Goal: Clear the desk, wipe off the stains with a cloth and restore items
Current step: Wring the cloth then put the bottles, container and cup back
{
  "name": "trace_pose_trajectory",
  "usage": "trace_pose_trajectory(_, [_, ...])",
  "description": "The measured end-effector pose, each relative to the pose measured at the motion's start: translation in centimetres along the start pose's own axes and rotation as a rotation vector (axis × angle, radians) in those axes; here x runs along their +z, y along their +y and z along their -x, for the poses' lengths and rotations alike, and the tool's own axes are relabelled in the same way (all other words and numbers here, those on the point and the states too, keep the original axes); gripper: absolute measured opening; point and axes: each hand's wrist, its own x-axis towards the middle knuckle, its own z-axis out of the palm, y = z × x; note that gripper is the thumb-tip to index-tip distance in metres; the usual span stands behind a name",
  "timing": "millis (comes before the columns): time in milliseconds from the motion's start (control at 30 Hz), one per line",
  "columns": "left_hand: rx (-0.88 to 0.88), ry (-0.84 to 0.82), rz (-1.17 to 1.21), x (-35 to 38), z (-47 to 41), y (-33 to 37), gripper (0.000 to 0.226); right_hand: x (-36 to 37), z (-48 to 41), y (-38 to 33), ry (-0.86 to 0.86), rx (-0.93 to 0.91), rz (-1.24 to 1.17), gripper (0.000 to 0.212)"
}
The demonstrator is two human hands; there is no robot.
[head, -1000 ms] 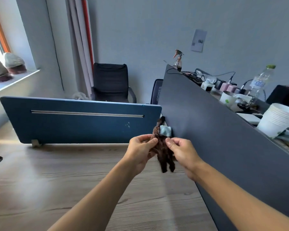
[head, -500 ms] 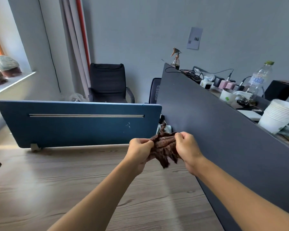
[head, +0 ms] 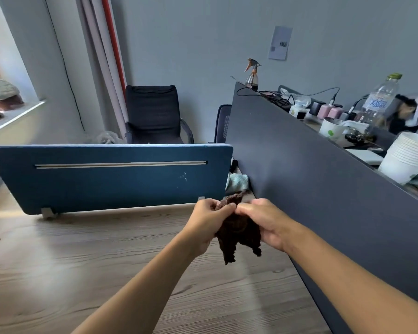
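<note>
Cloth (head: 239, 233), dark brown and bunched, hangs from both sets of fingers (head: 223, 208). The left hand (head: 208, 225) curls round its upper edge, and the right hand (head: 268, 222) pinches it just beside. Its ragged ends dangle below the fingers, over the wooden counter (head: 82, 273). Beyond the fingers stands a blue divider (head: 106, 184); to their right is a grey panel (head: 323, 201).

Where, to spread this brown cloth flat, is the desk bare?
The desk is bare from the blue divider toward you, left of the left hand. Crowded: a teal cloth fills the corner by the grey partition; cups and a bottle beyond it.
</note>
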Motion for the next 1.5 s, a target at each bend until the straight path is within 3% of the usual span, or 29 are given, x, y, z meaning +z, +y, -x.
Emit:
trace_pose_trajectory(100, [0.043, 0.019, -0.042, -0.3, -0.4, -0.1, 0.029, -0.6, -0.7, 0.5, 0.057, 0.03, -0.01, 0.02])
trace_pose_trajectory(200, [0.078, 0.033, -0.055, -0.5, -0.8, 0.1, 0.023, -1.5, -1.3, 0.8, 0.089, 0.007, -0.027, 0.007])
trace_pose_trajectory(300, [0.106, -0.008, -0.094, -0.4, -0.8, 0.4, 0.02, -2.0, -1.6, 0.8, 0.017, -0.042, -0.016, 0.023])
trace_pose_trajectory(367, [0.124, -0.024, -0.101, -0.2, -0.8, 0.5, 0.019, -2.1, -1.9, 0.8, 0.018, -0.111, 0.015, 0.023])
trace_pose_trajectory(500, [0.108, 0.025, -0.016, -0.3, -1.2, 0.8, 0.022, -2.4, -3.3, 1.1, 0.305, -0.193, 0.037, 0.029])
trace_pose_trajectory(633, [-0.001, 0.021, 0.247, -0.4, -1.3, 0.9, 0.025, -2.5, -4.0, 1.1, 0.499, -0.263, 0.15, 0.026])
trace_pose_trajectory(767, [-0.054, 0.285, 0.369, -1.2, -2.7, 0.1, 0.023, -3.4, -4.5, 1.7, 0.627, -0.359, 0.294, 0.027])
trace_pose_trajectory(833, [0.026, 0.445, 0.197, -1.3, -3.4, -1.0, 0.026, -3.4, -4.8, 2.5, 0.627, -0.38, 0.391, 0.028])
trace_pose_trajectory(900, [0.244, 0.539, -0.16, -1.7, -3.7, -2.1, 0.03, -3.1, -5.1, 3.4, 0.605, -0.372, 0.444, 0.029])
trace_pose_trajectory(1000, [0.439, 0.45, -0.502, -2.9, -3.4, -3.5, 0.03, -3.3, -5.5, 4.7, 0.569, -0.358, 0.565, 0.028])
trace_pose_trajectory(1167, [0.405, 0.377, -0.6, -5.1, -4.2, -6.8, 0.032, -3.4, -7.0, 8.1, 0.429, -0.168, 0.605, 0.029])
trace_pose_trajectory(1267, [0.318, 0.393, -0.548, -5.9, -5.6, -9.9, 0.031, -2.0, -7.9, 10.1, 0.349, -0.026, 0.442, 0.031])
trace_pose_trajectory(1400, [0.12, 0.565, -0.257, -5.4, -6.8, -13.7, 0.03, 0.3, -9.5, 11.6, 0.285, 0.078, 0.237, 0.031])
trace_pose_trajectory(1500, [0.15, 0.7, -0.272, -5.1, -6.9, -14.6, 0.032, 1.0, -10.5, 12.8, 0.254, 0.092, 0.233, 0.03])
